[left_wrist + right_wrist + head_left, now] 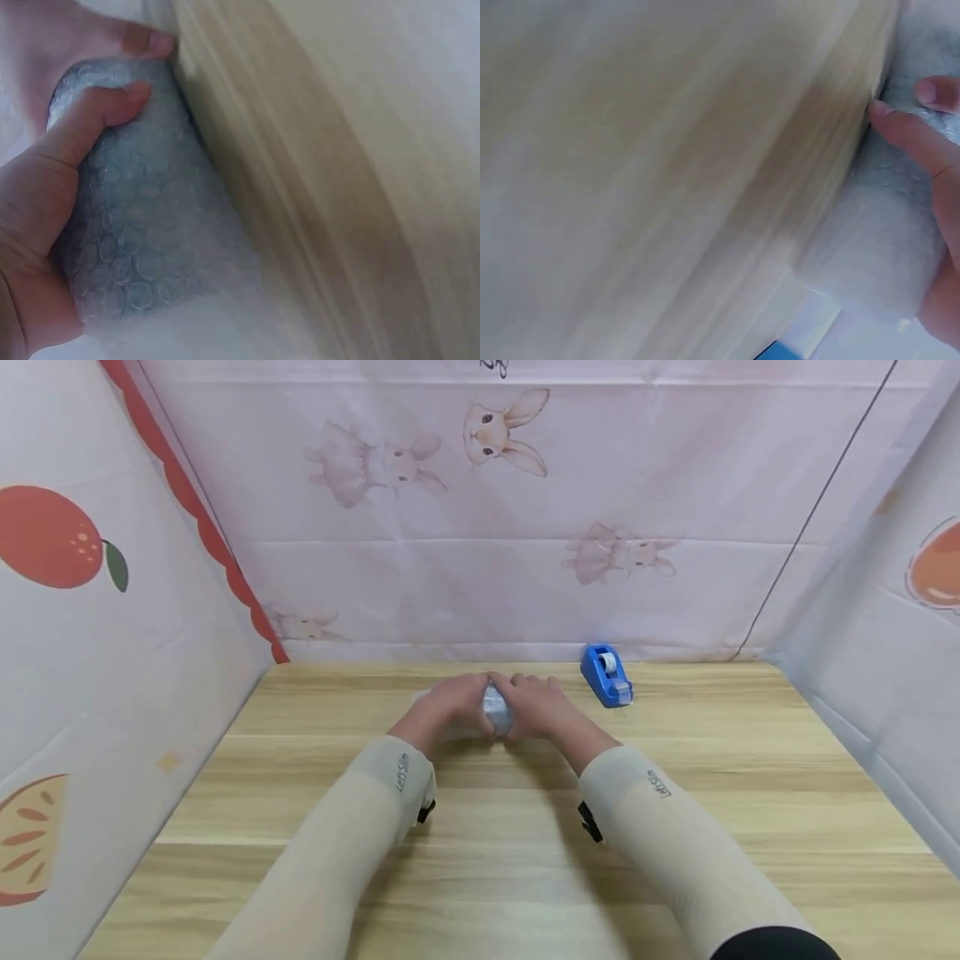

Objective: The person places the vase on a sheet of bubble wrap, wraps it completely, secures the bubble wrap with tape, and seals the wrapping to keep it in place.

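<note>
A greyish-blue roll of bubble wrap (497, 710) lies crosswise on the wooden table, mostly covered by both hands. My left hand (457, 702) grips its left part, fingers over the far side and thumb on the near side. Close beside it, my right hand (536, 706) holds the right part the same way. In the left wrist view the bubbles of the wrap (142, 217) show plainly under the left thumb (120, 105). The right wrist view has the roll's other end (870, 240) sticking out past the right hand (937, 172). Whatever may be inside is hidden.
A blue tape dispenser (606, 675) stands at the back of the table, to the right of the hands. Behind it rises a pink cloth wall (465, 585) with printed rabbits. White printed cloth walls (150, 668) bound both sides.
</note>
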Available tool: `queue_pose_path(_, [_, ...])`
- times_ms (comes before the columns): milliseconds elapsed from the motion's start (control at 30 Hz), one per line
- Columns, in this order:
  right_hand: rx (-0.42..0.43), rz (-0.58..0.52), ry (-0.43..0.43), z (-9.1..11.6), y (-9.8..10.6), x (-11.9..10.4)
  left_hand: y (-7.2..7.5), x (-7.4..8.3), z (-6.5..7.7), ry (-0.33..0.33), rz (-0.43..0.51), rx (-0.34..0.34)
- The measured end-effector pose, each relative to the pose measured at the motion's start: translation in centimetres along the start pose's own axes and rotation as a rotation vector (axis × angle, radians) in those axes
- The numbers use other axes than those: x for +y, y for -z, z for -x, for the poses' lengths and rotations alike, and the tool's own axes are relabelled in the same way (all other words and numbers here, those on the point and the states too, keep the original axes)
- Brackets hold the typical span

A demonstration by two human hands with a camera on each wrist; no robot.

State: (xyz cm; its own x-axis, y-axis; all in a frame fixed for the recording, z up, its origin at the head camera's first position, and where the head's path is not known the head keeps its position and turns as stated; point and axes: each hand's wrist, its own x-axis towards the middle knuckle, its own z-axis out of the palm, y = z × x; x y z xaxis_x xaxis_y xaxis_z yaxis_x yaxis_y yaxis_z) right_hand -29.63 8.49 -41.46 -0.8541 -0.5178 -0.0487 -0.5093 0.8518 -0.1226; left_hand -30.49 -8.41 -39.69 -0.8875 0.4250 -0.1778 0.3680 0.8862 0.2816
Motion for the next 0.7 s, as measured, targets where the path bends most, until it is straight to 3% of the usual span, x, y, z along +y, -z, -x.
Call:
queue_pose_path(167, [0.054,0.039,0.043,0.4,-0.4,-0.3,1.0,0.0,0.4,0.004,0.037,-0.106])
queue_pose_path(367, [0.09,0.046,0.079,0.5,-0.6,-0.2,1.7,-0.1,0.5,0.002,0.044,-0.171])
queue_pose_path(533, [0.062,0.003,0.102,0.6,-0.7,-0.2,1.9,-0.5,0.6,-0.023,0.038,-0.226])
queue_pose_path(700, [-0.005,-0.118,0.116,0.9,-0.1,-0.2,2.1,-0.7,0.9,-0.063,0.061,-0.303])
